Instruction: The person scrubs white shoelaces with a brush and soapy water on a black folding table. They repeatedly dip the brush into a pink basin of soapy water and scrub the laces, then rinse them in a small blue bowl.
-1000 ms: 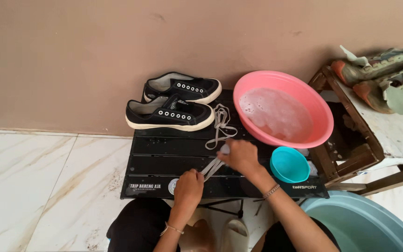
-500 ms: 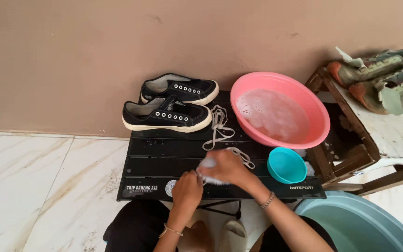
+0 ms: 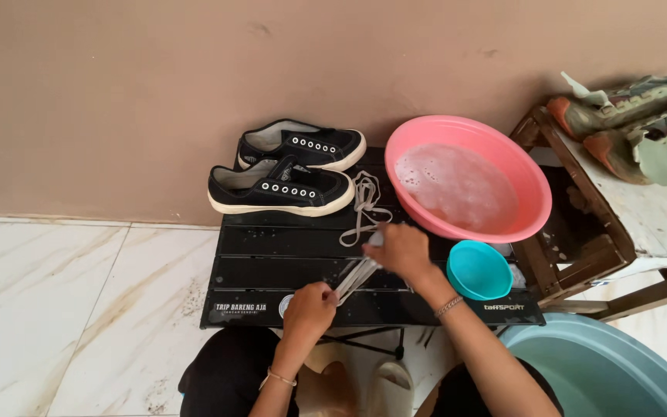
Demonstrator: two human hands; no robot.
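Both hands, left (image 3: 309, 310) and right (image 3: 400, 250), clamped on laces (image 3: 355, 276); two black shoes (image 3: 281, 188), one pink basin (image 3: 468, 179).

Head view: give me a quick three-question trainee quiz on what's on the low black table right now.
1. True or false: the left hand and the right hand stretch a white shoelace between them over the black table.
2. What does the pink basin hold? A) shoes B) sudsy water C) nothing
3. Fill in: the small teal bowl sits just in front of the ____ basin.

Key: 1 true; 2 B; 3 pink. Both black shoes stand unlaced at the table's far edge, with another loose lace beside them.
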